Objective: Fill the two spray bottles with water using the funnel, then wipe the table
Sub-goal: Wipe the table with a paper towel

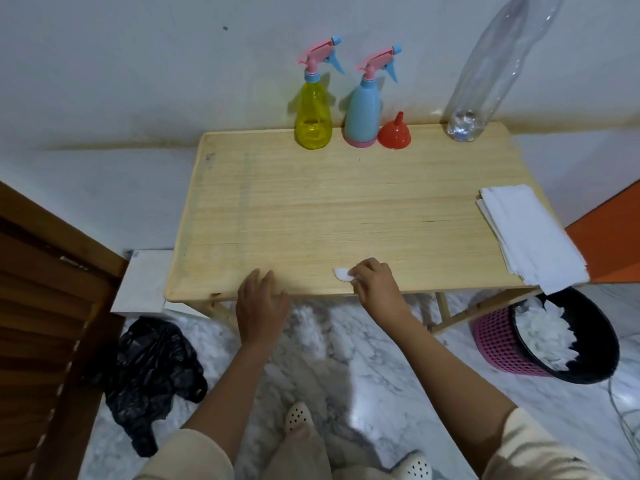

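Two hands are sitting at the near edge of the worktop (pixel 311 202), lower centre: the right hand (pixel 375 289) is pinching a white tissue (pixel 341 274) in a curled grip; the left hand (pixel 261 299) is lying flat, holding nothing. Bare wood is stretching up-frame from the tissue toward the yellow spray bottle (pixel 313 116), blue spray bottle (pixel 362 112) and funnel (pixel 394 133), top centre.

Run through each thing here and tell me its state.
yellow spray bottle: upright, sprayer on
blue spray bottle: upright, sprayer on
funnel: inverted, spout up
clear bottle: upright, looks nearly empty
paper towels: stacked, overhanging table edge
right hand: pinches white wad on table
left hand: flat on table edge
basket: holds crumpled white paper
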`<state>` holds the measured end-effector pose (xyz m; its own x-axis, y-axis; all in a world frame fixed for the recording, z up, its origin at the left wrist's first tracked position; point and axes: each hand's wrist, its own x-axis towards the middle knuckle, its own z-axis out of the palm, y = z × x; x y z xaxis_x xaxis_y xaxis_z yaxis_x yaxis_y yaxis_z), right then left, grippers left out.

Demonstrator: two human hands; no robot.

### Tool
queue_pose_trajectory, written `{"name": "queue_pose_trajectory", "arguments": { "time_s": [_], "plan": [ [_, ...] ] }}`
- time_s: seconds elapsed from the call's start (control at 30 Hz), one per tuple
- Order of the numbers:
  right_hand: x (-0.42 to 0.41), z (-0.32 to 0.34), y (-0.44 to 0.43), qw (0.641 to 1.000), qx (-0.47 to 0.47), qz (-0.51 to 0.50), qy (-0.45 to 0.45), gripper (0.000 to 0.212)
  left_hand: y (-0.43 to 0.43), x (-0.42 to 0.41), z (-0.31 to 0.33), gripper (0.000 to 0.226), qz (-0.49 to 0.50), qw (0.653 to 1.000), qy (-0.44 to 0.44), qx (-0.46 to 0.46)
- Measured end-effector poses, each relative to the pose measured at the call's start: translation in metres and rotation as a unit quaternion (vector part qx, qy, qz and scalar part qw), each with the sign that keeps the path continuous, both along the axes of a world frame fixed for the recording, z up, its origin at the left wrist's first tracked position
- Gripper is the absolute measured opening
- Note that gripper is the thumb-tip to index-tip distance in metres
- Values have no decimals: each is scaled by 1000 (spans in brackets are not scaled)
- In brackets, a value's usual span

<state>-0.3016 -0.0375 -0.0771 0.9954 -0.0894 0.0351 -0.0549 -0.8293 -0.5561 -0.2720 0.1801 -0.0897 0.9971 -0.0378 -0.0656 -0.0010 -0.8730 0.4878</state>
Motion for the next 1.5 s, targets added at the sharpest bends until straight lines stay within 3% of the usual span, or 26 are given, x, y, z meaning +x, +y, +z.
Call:
{"name": "queue_pose_trajectory", "arguments": {
  "time_s": [0.23,0.43,0.6,0.67,0.77,0.83,0.9,0.93,1.0,1.13,1.3,1.5],
  "plan": [
    [-39,9,-40,994,103,21,31,20,-54,-57,6,34,39,997,-5,-70],
    [-98,12,-122,979,179,17,97,16,-135,-106,-13,28,-43,985,127,-108],
    [-171,0,-235,959,214,-122,142,11,-247,-122,-24,36,-170,945,265,-92],
    [-201,-6,-279,947,216,-193,137,5,-299,-126,-31,34,-218,931,285,-69],
    [-235,-13,-336,921,209,-301,129,18,-376,-130,-33,24,-313,909,273,-33],
    [-250,-16,-372,895,211,-373,127,18,-429,-128,-40,34,-339,884,314,-67],
    [-257,-16,-404,863,220,-440,116,15,-477,-128,-45,46,-423,859,285,-47],
    [-259,-15,-421,849,224,-465,113,13,-506,-129,-39,40,-415,856,305,-30],
    [-257,-14,-454,830,226,-499,104,12,-557,-125,-37,30,-490,833,256,14],
    [-244,-16,-509,789,227,-564,88,8,-643,-105,-34,34,-539,799,265,24],
    [-221,-18,-558,752,247,-608,52,10,-707,-78,-24,31,-576,785,224,32],
    [-211,-25,-585,742,260,-614,73,17,-734,-60,-15,27,-583,782,218,34]
  ]
}}
